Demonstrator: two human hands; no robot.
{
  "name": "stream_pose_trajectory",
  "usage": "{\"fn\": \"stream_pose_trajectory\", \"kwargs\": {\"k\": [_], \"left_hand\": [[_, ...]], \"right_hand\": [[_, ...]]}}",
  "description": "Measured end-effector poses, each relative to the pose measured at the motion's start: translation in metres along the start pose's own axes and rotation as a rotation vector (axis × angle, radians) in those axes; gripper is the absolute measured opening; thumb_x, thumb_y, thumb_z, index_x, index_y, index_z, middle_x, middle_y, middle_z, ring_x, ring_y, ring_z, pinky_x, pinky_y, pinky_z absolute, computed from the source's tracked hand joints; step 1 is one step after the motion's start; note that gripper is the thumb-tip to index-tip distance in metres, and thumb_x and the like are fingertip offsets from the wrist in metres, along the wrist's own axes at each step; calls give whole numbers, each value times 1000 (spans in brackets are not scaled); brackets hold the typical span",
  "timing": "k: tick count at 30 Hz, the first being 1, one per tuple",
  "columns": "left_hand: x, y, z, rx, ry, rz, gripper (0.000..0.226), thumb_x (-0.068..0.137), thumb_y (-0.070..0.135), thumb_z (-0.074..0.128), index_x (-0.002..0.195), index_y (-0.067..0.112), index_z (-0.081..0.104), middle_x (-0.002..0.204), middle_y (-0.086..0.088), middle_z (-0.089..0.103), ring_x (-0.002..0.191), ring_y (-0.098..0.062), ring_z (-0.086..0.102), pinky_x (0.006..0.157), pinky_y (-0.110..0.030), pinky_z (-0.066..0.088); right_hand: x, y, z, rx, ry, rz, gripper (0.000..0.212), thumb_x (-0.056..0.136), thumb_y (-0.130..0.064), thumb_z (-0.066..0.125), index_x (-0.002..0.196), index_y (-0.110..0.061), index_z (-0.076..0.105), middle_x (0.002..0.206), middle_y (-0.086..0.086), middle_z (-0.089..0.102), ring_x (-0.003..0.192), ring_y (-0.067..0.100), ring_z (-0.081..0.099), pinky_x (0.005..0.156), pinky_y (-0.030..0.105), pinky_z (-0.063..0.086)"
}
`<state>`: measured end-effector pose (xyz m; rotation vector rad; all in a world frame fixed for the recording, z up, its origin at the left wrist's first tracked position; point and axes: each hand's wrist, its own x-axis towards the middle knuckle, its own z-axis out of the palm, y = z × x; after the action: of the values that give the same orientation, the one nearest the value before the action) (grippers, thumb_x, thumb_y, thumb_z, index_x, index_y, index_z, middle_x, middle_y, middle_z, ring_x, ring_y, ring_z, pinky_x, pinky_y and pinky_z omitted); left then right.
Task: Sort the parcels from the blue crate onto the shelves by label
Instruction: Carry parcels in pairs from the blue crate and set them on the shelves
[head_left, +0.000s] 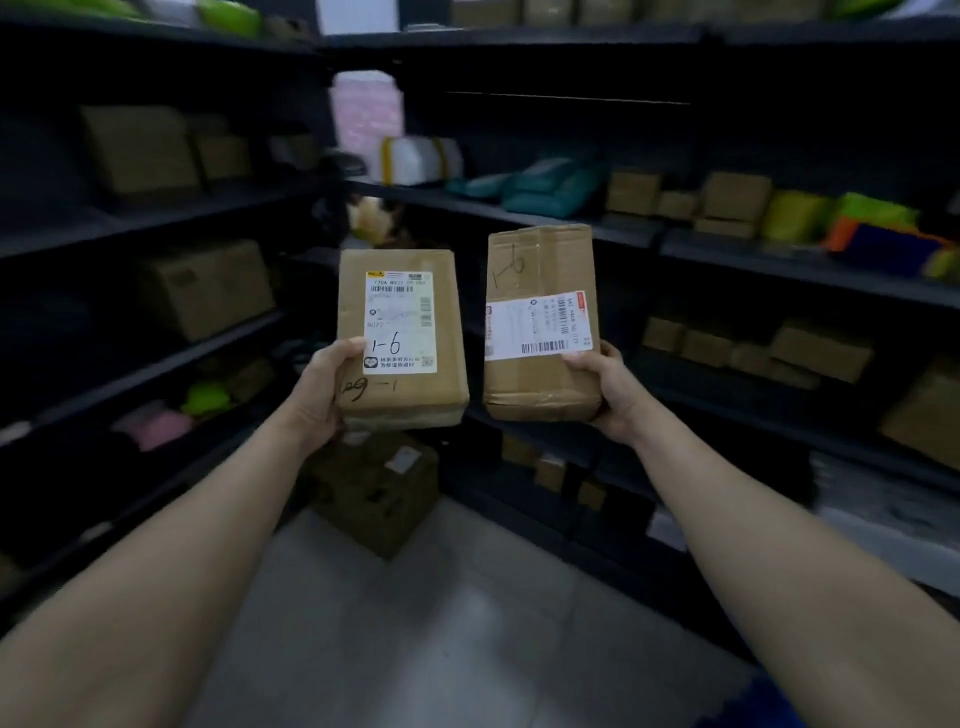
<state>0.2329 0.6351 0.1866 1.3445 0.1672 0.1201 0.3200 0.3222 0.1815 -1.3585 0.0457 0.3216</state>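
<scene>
Shelves (779, 260) were stocked left, far and right. Left parcel (402, 338) and right parcel (540, 322) were held up side by side, labels facing near, probably for checking both "1-6" marks. Each was gripped at its lower outer edge by left hand (322, 395) and right hand (608, 389), fingers wrapped behind.

Left hand (317, 395) holding labelled box (401, 338), right hand (608, 387) holding second box (540, 322), dark shelves (779, 260) behind
</scene>
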Motion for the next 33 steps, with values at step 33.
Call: {"fn": "stream_pose_trajectory", "kwargs": {"k": [33], "left_hand": [[-166, 140, -445, -26, 1136, 390, 37, 89, 36, 52, 114, 13, 67, 120, -17, 66, 108, -34, 61, 98, -49, 44]], "right_hand": [[104, 61, 692, -238, -1124, 155, 64, 80, -26, 70, 134, -31, 36, 118, 4, 60, 104, 26, 60, 75, 43, 55]]}}
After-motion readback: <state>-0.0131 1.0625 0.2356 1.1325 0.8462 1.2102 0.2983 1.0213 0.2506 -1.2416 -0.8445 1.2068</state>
